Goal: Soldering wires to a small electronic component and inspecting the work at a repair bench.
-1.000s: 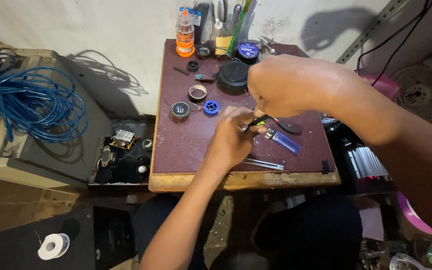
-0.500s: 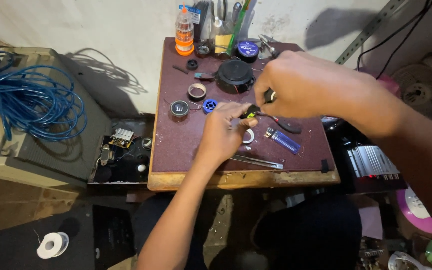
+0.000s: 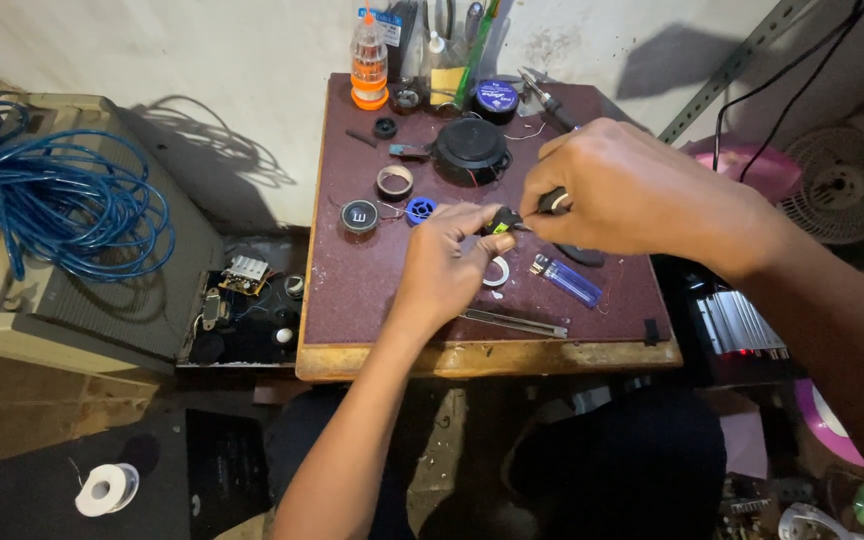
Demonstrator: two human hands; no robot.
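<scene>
While our left hand point(image 3: 447, 265) pinches the small, light, probably fragile black part point(image 3: 501, 221) at mid-bench, our right hand point(image 3: 617, 190) clamps a black-handled tool point(image 3: 552, 200) touching it.

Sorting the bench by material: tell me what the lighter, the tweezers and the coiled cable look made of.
Lighter: translucent blue plastic, glossy, with a metal-looking cap end.
Tweezers: bare metal, judging by the grey sheen and thin flat strips.
Coiled cable: blue plastic or rubber jacket, smooth; the core is hidden.

Orange-based clear bottle point(image 3: 369, 58) and round blue-labelled tin point(image 3: 497, 98) at table's back edge
</scene>
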